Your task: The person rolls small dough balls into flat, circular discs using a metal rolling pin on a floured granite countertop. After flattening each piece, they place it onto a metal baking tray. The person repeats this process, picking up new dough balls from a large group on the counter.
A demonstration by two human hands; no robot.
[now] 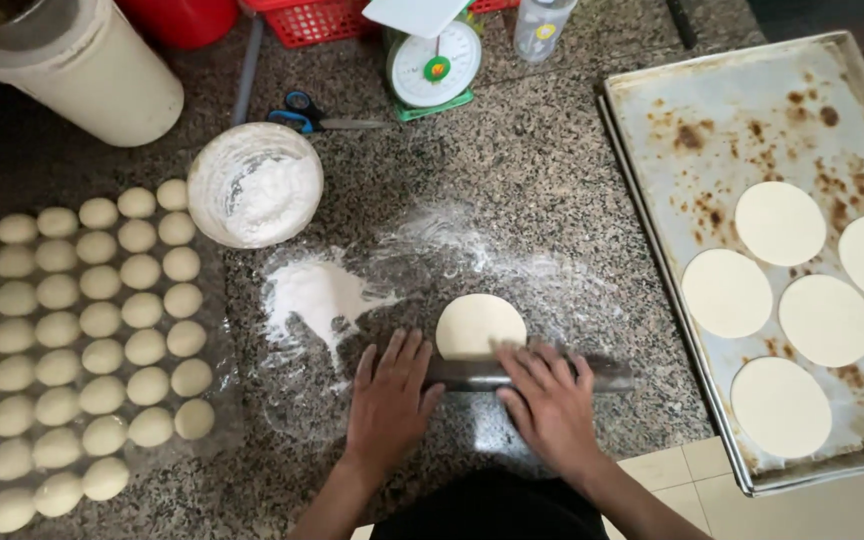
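Observation:
A flattened round of pale dough [479, 322] lies on the floured granite counter [542, 170]. A dark metal rolling pin [607, 374] lies across its near edge. My left hand [389, 400] presses flat on the pin's left part, fingers spread. My right hand [549, 400] presses on the pin just right of the dough, fingers together over it. A heap of loose flour [317, 293] sits just left of the dough.
Rows of several dough balls [72, 340] cover the left counter. A flour bowl [255, 185], blue-handled scissors [307, 112], a kitchen scale [434, 62] and a white bucket [82, 65] stand behind. A stained baking tray [742, 110] at right holds several rolled rounds [779, 222].

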